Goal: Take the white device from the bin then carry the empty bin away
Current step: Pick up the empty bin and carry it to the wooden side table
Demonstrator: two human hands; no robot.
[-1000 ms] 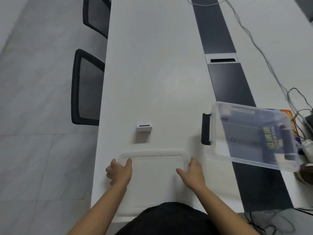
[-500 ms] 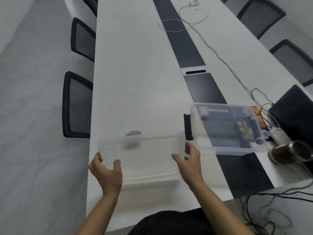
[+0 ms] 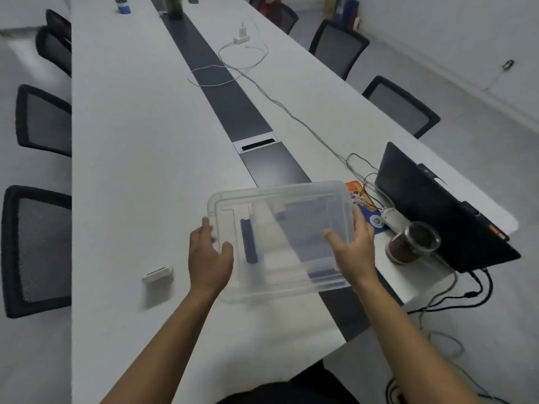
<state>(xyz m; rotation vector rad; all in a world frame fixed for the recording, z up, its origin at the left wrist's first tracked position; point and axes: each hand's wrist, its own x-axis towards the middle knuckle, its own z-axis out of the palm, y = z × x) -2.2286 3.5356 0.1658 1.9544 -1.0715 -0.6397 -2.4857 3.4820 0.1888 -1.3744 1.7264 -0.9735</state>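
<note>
Bin (image 3: 284, 240) lifted rightward; both hands' fingers (image 3: 339, 243) clamped on it; second bin behind blurred

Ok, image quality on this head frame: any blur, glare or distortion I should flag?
Head view: soft motion blur on the clear bin and both hands, left hand, right hand; the white device on the table is smeared too. Wide-angle bending shows at the table edges and chairs. Lighting is flat and dim, shadows faint, no strong glare.

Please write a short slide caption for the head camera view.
Both hands, left hand and right hand, hold the clear bin; the white device lies on the table.
</note>
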